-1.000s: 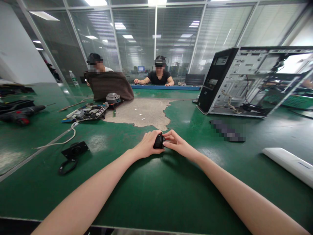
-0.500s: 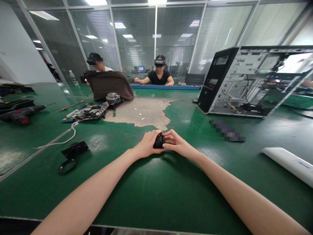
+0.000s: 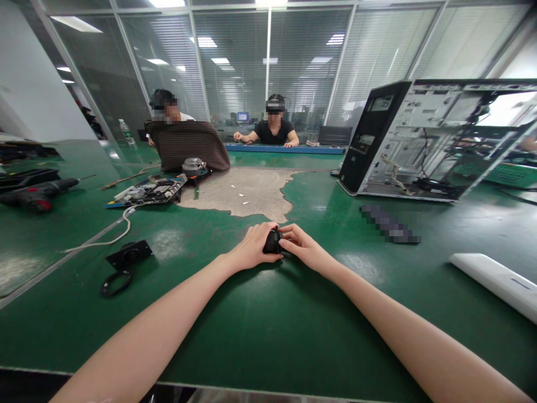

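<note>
A small black rounded part [image 3: 272, 242] is held just over the green table, or resting on it; its exact kind cannot be made out. My left hand [image 3: 250, 247] curls around its left side, thumb below and fingers over the top. From the right, my right hand [image 3: 305, 246] grips the part's edge between thumb and fingers. Both hands hide much of it. Off to the left lie a black speaker-like piece [image 3: 129, 254] and a black ring [image 3: 116, 283].
A circuit board [image 3: 146, 193], a white cable [image 3: 121, 235] and a power drill [image 3: 39, 193] lie left. An open computer case [image 3: 377, 140] stands right, with a white panel [image 3: 490, 274] nearer. Two people sit across the table [image 3: 268, 336].
My right thumb and fingers have shifted slightly on the right edge of the black part. My left hand keeps its hold in the same place.
</note>
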A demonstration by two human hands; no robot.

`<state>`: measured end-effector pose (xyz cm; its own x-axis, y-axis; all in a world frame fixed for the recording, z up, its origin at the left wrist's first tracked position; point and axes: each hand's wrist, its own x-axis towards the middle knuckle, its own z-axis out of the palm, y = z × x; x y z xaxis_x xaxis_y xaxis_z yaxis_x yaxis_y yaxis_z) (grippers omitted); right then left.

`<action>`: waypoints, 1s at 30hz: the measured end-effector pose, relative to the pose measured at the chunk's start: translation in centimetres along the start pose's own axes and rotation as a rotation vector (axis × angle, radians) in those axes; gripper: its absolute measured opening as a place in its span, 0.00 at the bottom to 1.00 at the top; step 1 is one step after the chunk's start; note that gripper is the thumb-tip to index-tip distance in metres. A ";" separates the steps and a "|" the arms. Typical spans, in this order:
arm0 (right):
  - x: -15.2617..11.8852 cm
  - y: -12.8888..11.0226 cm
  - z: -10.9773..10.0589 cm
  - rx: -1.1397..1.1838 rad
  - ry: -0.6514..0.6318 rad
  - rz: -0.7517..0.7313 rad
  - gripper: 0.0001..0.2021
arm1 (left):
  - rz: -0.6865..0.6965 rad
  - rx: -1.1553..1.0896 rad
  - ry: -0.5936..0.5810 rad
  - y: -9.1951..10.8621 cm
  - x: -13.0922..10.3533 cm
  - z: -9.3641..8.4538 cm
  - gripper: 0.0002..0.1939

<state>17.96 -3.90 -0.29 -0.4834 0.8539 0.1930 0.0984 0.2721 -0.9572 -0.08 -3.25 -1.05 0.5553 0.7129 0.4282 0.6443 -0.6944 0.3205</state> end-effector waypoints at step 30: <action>-0.1 -0.4 0.1 0.053 0.025 -0.009 0.12 | 0.010 -0.005 0.011 -0.1 -0.1 0.1 0.34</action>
<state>17.91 -4.15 0.04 -0.4617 0.8626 0.2069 0.0471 0.2568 -0.9653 -0.11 -3.26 -1.17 0.5554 0.7051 0.4409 0.6363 -0.7017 0.3207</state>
